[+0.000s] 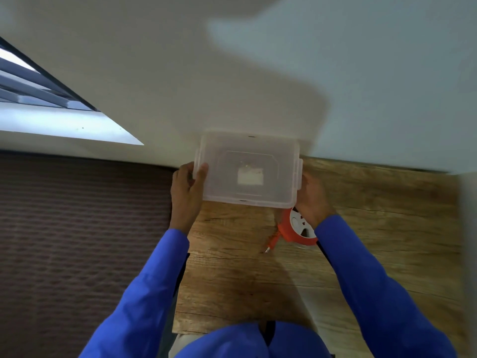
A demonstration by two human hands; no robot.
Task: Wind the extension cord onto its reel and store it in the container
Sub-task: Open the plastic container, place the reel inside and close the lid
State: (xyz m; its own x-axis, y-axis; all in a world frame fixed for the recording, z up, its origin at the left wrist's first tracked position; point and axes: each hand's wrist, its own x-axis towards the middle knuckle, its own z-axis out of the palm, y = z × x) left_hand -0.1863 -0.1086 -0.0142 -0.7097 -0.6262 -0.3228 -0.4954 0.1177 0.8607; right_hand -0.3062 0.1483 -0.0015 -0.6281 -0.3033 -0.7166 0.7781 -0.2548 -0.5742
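Observation:
A clear plastic container with side latches is held above the far part of the wooden table, close to the wall. My left hand grips its left side, thumb on the rim. My right hand grips its right side by the latch. Just below the container's near right corner lies the orange cord reel with a white hub, partly hidden by my right wrist. Its orange plug sticks out to the left on the table.
A white wall rises right behind the container. A dark ribbed surface lies left of the table. A window is at the far left. Bare tabletop spreads in front of me and to the right.

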